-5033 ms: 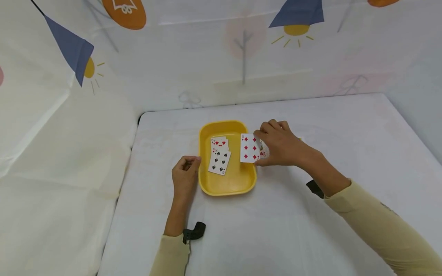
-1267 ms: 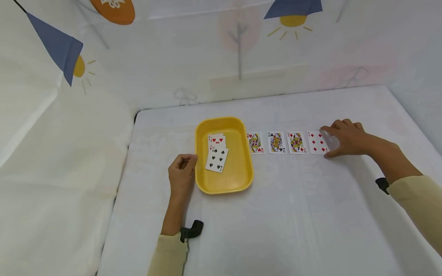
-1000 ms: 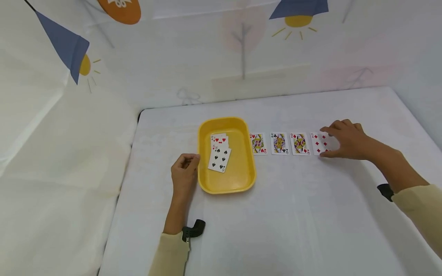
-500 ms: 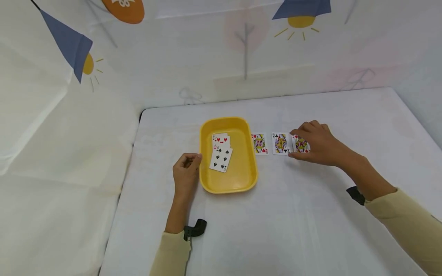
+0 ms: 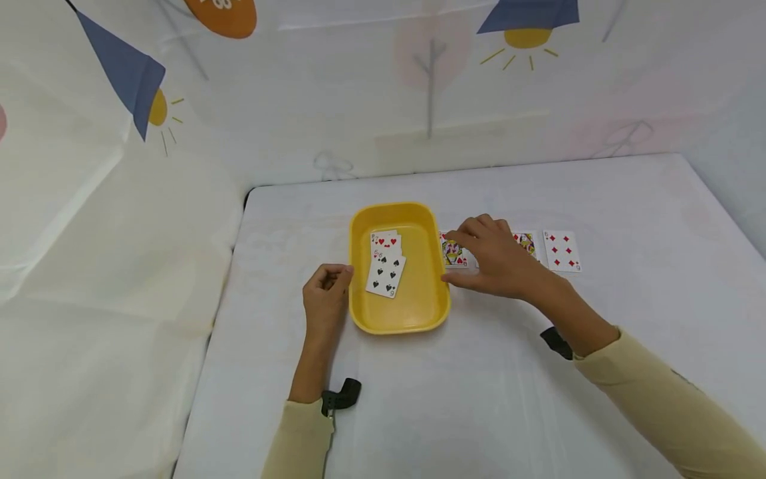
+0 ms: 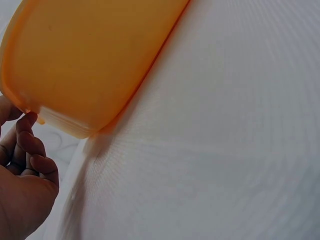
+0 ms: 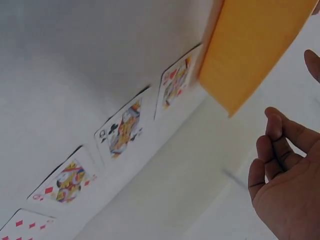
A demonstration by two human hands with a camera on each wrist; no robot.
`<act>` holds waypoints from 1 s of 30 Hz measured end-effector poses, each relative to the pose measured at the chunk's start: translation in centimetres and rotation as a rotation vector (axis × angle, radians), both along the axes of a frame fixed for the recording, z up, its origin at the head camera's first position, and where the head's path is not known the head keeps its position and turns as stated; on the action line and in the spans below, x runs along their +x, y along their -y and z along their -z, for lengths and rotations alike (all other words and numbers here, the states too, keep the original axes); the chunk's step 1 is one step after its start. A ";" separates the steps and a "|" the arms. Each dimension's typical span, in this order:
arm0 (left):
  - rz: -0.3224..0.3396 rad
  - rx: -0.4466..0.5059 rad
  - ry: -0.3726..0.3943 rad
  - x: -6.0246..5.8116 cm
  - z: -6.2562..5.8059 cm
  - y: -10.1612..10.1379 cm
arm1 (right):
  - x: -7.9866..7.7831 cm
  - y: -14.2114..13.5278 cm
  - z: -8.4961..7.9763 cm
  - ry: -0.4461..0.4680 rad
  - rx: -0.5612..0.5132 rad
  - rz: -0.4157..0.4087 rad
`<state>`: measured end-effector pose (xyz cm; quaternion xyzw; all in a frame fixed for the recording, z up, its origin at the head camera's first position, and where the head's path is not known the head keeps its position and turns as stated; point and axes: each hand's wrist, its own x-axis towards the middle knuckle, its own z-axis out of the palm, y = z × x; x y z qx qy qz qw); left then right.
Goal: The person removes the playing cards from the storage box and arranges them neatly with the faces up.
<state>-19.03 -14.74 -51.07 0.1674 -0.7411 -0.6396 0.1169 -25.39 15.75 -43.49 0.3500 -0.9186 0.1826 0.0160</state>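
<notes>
My left hand (image 5: 326, 303) pinches the left rim of a yellow tray (image 5: 413, 316); the left wrist view shows the thumb and index finger at its edge. Inside the tray lie overlapping playing cards, with a six of spades (image 5: 385, 276) on top. My right hand (image 5: 499, 259) hovers over the row of cards beside the tray, thumb and fingers spread apart, holding nothing. The thumb tip overlaps the tray's right rim in the head view. Under the fingers is a queen of hearts (image 5: 453, 250). The hand largely hides a queen of clubs (image 7: 122, 131), visible in the right wrist view.
Farther right lie a queen of diamonds (image 5: 525, 242), partly covered by my hand, and a six of diamonds (image 5: 561, 251). A white cloth covers the table (image 5: 431, 406). A printed white curtain (image 5: 335, 100) rises behind and along the left.
My right hand carried the six of diamonds from over the tray to the row's right end and let it go. It then moved back left. The left hand has stayed at the rim.
</notes>
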 end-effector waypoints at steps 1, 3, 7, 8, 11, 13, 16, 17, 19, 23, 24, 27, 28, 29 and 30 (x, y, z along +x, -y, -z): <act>0.001 0.003 -0.003 0.0 0.0 0.0 | 0.1 0.4 0.1 0.006 0.002 -0.005; 0.006 0.008 -0.010 0.0 0.0 0.0 | 0.2 1.2 0.3 0.015 0.011 -0.011; 0.012 0.015 -0.028 0.0 0.1 0.0 | 0.5 2.4 0.8 0.026 0.015 -0.022; 0.012 0.012 -0.031 0.0 0.1 0.0 | 0.6 2.7 1.0 0.023 0.019 -0.028; 0.010 0.004 -0.029 0.0 0.1 0.1 | 0.6 3.5 1.4 0.005 0.026 -0.045; 0.006 -0.002 -0.026 0.0 0.1 0.1 | 0.7 4.1 1.7 -0.006 0.029 -0.059; 0.007 0.006 -0.033 0.0 0.1 0.1 | 0.7 4.8 2.0 -0.016 0.030 -0.075; 0.008 0.007 -0.033 0.0 0.1 0.0 | 0.7 5.1 2.1 -0.018 0.030 -0.078; 0.009 0.011 -0.037 0.0 0.1 0.0 | 0.8 5.6 2.3 -0.026 0.033 -0.082; 0.011 0.018 -0.035 -0.1 0.2 -0.2 | 1.0 6.7 2.6 -0.039 0.062 -0.070; 0.010 0.020 -0.034 -0.1 0.2 -0.2 | 1.0 6.9 2.7 -0.039 0.076 -0.063; 0.012 0.029 -0.037 0.0 0.2 -0.3 | 1.0 7.5 3.0 -0.021 0.131 -0.035; 0.012 0.030 -0.039 0.0 0.1 -0.4 | 1.0 7.7 3.1 -0.017 0.150 -0.026; 0.013 0.033 -0.040 0.0 0.1 -0.4 | 0.9 7.9 3.2 -0.012 0.167 -0.019; 0.014 0.035 -0.042 0.0 0.1 -0.4 | 0.9 8.1 3.3 -0.013 0.184 -0.013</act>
